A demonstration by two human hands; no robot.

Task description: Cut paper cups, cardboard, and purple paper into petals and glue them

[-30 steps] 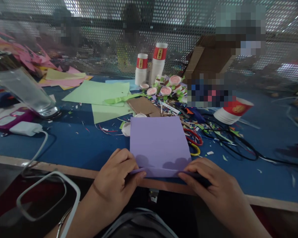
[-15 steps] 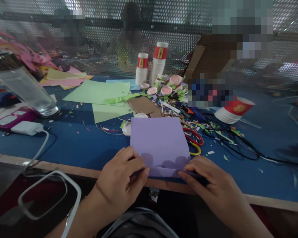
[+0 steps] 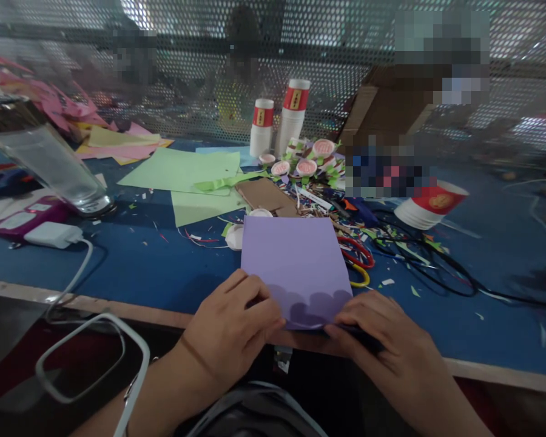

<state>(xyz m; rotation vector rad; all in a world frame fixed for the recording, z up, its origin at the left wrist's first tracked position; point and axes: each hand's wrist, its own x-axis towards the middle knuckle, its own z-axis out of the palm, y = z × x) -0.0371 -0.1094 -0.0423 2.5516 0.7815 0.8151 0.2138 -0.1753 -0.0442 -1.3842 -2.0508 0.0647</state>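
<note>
A sheet of purple paper lies at the front of the blue table, its near edge over the table's rim. My left hand is closed on the paper's near left corner, thumb and fingers pinching the edge. At the near right corner, my right hand pinches the same edge between thumb and fingers. The near edge curls slightly between the two hands. Behind the paper's right side, scissors with red and yellow handles are partly covered.
Green paper sheets, small decorated discs and stacked paper cups stand or lie behind. A glass and a white charger with its cable are at left. A tilted red-and-white cup and black cable lie right.
The narrow fold along the paper's near edge has rolled under or out of sight. My left hand has moved slightly right along that edge; the right hand has barely moved.
</note>
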